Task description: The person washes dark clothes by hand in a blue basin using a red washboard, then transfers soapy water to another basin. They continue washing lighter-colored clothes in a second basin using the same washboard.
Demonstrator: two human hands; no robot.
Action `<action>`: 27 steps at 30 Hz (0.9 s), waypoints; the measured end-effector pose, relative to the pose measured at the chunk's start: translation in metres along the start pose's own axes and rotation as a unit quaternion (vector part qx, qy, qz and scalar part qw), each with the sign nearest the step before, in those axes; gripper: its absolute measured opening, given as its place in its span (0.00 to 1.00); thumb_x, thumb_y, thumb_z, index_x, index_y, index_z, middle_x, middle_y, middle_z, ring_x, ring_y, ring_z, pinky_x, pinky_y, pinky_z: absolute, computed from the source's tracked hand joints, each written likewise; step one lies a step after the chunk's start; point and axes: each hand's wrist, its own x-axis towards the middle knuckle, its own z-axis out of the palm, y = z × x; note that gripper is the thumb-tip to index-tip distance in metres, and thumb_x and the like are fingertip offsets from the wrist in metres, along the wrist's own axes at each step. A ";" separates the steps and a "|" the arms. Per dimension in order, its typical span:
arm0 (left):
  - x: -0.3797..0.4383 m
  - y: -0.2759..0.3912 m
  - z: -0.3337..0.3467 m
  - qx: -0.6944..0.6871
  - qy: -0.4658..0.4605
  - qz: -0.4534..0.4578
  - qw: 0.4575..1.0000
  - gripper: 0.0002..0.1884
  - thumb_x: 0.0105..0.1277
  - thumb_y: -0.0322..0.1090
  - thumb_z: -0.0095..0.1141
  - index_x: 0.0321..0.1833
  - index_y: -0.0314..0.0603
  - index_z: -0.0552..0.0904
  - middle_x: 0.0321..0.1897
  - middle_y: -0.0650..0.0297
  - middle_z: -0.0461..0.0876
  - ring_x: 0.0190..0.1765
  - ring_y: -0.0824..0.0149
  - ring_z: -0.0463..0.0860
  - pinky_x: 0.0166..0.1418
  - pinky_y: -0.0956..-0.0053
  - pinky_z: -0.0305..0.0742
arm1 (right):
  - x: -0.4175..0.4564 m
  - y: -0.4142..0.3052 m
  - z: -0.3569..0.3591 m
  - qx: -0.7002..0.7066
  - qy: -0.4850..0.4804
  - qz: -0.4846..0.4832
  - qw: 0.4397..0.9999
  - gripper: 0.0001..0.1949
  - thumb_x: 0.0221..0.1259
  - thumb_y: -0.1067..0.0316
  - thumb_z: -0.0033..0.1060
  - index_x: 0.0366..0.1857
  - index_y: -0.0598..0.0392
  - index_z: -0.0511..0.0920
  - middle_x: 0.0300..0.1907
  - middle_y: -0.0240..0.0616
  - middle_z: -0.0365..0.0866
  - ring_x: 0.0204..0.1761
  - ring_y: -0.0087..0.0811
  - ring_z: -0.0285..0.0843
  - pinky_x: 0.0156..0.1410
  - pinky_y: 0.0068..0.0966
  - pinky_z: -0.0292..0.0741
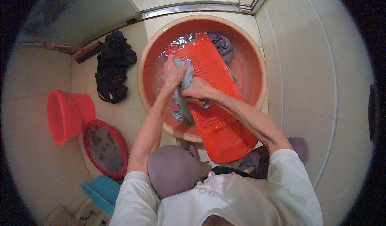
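A large orange-brown plastic basin (253, 75) with water in it stands on the floor before me. A red plastic washboard (215, 72) leans across it, its far end in the water and its near end over the rim, between my knees. My left hand (174, 73) grips a bunched light blue cloth (188, 72) at the washboard's left edge. Just below, my right hand (198, 88) is closed round the lower part of the same cloth, which hangs toward the water. Under that hand shows a small orange and blue item, mostly hidden.
Dark grey fabric (223, 46) lies in the basin behind the washboard, a striped cloth (178, 116) near its front. Left on the tiles are black clothes (114, 66), a pink bucket (61, 117) on its side, a red-rimmed basin (125, 153) and a teal plastic container (101, 193). A metal door track (193, 7) runs behind.
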 end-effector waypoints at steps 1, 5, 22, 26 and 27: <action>0.000 -0.001 0.003 0.029 0.017 -0.009 0.999 0.27 0.47 0.40 0.63 0.49 0.34 0.72 0.38 0.48 0.79 0.42 0.52 0.79 0.48 0.61 0.72 | -0.006 -0.011 -0.009 -0.101 -0.038 0.092 0.990 0.16 0.43 0.55 0.59 0.31 0.57 0.79 0.26 0.41 0.80 0.30 0.36 0.80 0.37 0.30 0.76; 0.003 -0.001 0.004 0.079 0.038 -0.066 0.994 0.30 0.51 0.46 0.62 0.53 0.35 0.71 0.44 0.49 0.78 0.48 0.53 0.77 0.52 0.62 0.71 | -0.009 0.001 0.002 -0.066 0.157 -0.010 0.985 0.17 0.46 0.52 0.59 0.30 0.57 0.79 0.26 0.42 0.81 0.28 0.33 0.81 0.31 0.29 0.76; -0.006 0.045 -0.048 -0.581 -0.181 -0.001 0.794 0.18 0.56 0.46 0.63 0.39 0.41 0.74 0.34 0.60 0.81 0.35 0.68 0.81 0.38 0.74 0.78 | -0.055 -0.016 -0.014 0.593 -0.151 -0.056 0.789 0.20 0.62 0.54 0.52 0.48 0.62 0.73 0.33 0.38 0.80 0.27 0.27 0.77 0.31 0.24 0.74; 0.004 0.029 -0.040 -0.393 -0.138 -0.033 0.908 0.12 0.54 0.39 0.63 0.33 0.40 0.76 0.29 0.63 0.80 0.33 0.73 0.79 0.35 0.79 0.74 | -0.031 0.005 0.000 0.351 -0.023 -0.114 0.929 0.20 0.55 0.54 0.58 0.45 0.60 0.74 0.31 0.37 0.80 0.27 0.26 0.77 0.32 0.24 0.73; 0.007 0.026 -0.038 -0.373 -0.133 -0.036 0.918 0.11 0.54 0.37 0.63 0.33 0.40 0.76 0.28 0.64 0.80 0.33 0.74 0.78 0.35 0.79 0.74 | -0.023 0.004 0.003 0.284 0.013 -0.140 0.949 0.21 0.53 0.54 0.59 0.44 0.61 0.74 0.30 0.36 0.79 0.27 0.27 0.76 0.31 0.25 0.73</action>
